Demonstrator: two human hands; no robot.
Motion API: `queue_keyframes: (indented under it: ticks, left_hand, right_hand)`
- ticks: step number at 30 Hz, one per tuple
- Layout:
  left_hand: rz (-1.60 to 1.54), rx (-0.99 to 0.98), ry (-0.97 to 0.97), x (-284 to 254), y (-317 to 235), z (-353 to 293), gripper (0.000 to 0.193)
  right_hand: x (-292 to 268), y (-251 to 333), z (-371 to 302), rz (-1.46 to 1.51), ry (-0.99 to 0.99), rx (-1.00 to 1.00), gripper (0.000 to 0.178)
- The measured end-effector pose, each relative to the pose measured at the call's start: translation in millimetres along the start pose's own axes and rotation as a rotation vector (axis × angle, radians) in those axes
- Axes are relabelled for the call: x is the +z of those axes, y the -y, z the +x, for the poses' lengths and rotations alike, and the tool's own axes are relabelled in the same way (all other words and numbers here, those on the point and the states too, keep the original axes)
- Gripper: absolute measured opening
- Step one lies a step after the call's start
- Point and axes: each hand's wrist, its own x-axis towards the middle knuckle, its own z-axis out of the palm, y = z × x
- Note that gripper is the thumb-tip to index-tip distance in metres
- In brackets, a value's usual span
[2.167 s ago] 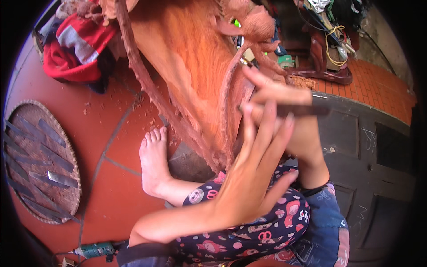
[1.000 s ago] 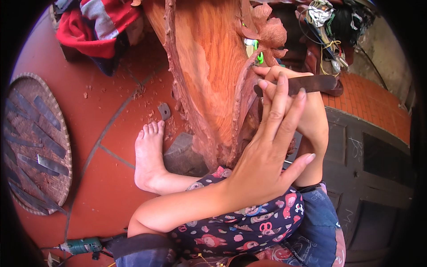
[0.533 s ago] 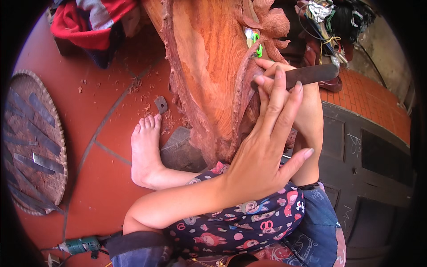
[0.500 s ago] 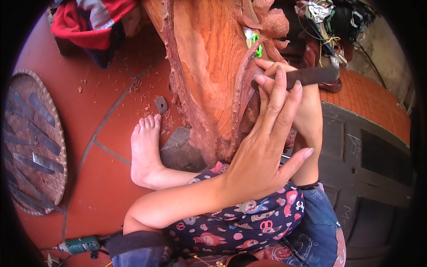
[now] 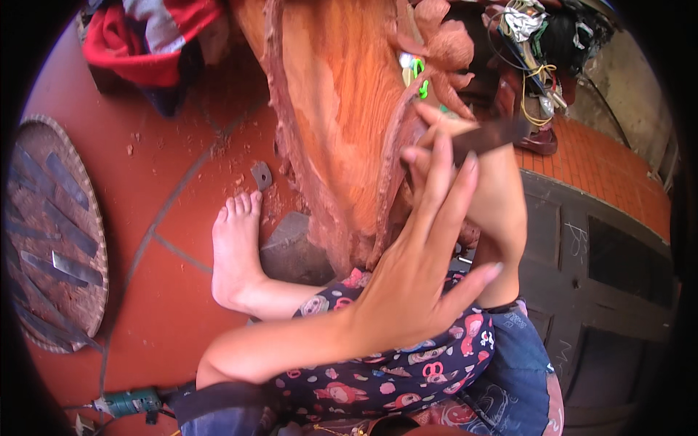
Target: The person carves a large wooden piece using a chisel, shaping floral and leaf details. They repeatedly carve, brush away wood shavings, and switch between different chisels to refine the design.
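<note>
A large carved piece of reddish-orange wood [image 5: 334, 102] rises in front of me, its rims rough and its middle smooth. Bent round its right side, my right hand [image 5: 454, 125] appears closed on a dark, bar-like carving tool [image 5: 494, 136], though most of its fingers are hidden. My left hand [image 5: 403, 269] reaches across from the lower left with its back up. Its fingers are stretched out and the thumb stands apart, the fingertips lying over or just beside the tool. The tool's working end is out of sight, and motion blurs this spot.
A round woven tray [image 5: 102, 240] of flat dark blades lies at the left. My bare foot [image 5: 238, 243] rests by a stone block [image 5: 294, 251] and a small metal piece [image 5: 262, 175]. A green power tool [image 5: 131, 401] sits lower left; a dark panelled door [image 5: 542, 225] fills the right.
My left hand and the dark tool have shifted left and slightly down. My right hand has moved only a little, and the carved wood stays in about the same place.
</note>
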Motion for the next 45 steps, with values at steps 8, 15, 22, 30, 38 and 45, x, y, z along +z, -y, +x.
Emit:
queue_keyframes:
  ticks: [8, 15, 22, 30, 38, 45]
  left_hand:
    - [0.021, -0.028, -0.039, 2.8, -11.8, -10.4, 0.093]
    - [0.057, 0.023, -0.040, 3.7, -7.5, 10.3, 0.094]
    - [-0.053, 0.092, -0.030, 15.2, -2.4, 28.3, 0.096]
    - [0.019, 0.120, 0.090, 9.3, -5.9, 0.6, 0.099]
    - [0.091, 0.121, 0.080, 7.6, 4.3, 6.7, 0.090]
    - [0.113, 0.119, 0.001, 8.0, 5.8, 2.5, 0.090]
  right_hand:
    - [0.8, -4.6, -5.6, -0.064, 0.041, 0.030, 0.030]
    - [-4.4, -7.7, 5.6, 0.202, 0.033, 0.209, 0.026]
    - [-21.0, 5.1, 4.3, 0.304, -0.074, 0.330, 0.022]
    - [-39.6, 24.2, -7.4, 0.597, -0.323, 0.363, 0.014]
    - [-17.0, 3.1, -13.0, 0.517, -0.420, 0.168, 0.013]
    - [3.0, 7.0, -8.7, 0.215, -0.248, 0.043, 0.008]
